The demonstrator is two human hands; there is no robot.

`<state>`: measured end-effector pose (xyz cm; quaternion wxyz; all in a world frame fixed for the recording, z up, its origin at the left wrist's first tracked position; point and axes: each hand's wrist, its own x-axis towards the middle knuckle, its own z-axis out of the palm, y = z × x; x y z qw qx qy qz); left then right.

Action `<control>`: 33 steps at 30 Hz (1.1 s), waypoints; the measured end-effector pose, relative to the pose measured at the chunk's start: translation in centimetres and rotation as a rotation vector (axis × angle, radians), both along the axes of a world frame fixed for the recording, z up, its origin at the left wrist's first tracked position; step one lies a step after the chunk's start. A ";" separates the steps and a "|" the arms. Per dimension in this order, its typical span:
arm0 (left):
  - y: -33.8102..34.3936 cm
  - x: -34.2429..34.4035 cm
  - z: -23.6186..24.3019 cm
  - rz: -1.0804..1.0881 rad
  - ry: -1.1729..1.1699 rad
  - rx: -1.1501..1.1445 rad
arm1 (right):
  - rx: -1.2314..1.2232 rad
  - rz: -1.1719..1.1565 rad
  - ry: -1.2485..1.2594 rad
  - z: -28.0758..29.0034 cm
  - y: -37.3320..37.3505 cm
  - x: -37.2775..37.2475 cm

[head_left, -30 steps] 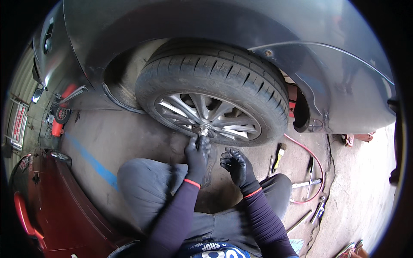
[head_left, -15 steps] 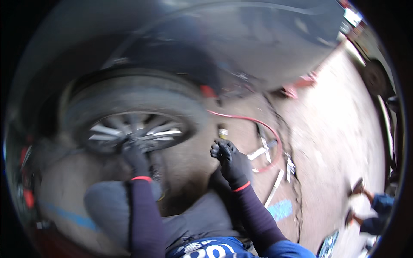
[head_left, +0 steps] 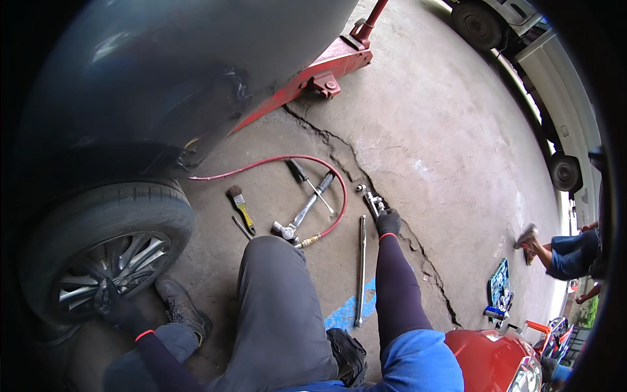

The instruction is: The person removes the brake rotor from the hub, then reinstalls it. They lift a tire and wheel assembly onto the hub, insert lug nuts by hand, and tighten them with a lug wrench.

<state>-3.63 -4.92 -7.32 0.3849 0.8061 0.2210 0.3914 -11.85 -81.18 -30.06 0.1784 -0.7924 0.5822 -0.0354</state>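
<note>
The right hand [head_left: 387, 223] has moved from near the wheel [head_left: 123, 256] to a silver tool [head_left: 374, 202], leaving only the left hand [head_left: 120, 310] there; whether either grips, I cannot tell.

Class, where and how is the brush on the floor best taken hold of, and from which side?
The brush is probably best gripped by its yellow handle, from above on the knee's side: it lies on the floor, bristles pointing away, the narrow handle end toward the bent knee.
</note>
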 end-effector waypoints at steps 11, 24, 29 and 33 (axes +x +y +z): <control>0.0 0.2 0.0 -0.248 -0.145 -0.062 | 0.007 0.331 0.065 -10.5 -7.5 1.1; -6.1 0.1 4.3 -0.189 -0.155 -0.757 | 0.766 -0.007 -0.988 -0.8 0.9 -1.1; -5.7 -0.7 4.0 -0.176 -0.110 -1.207 | 0.881 0.137 -1.110 8.9 10.7 2.0; -4.4 -0.6 3.5 -0.023 -0.167 -0.819 | 1.010 0.261 -1.204 15.9 19.4 6.1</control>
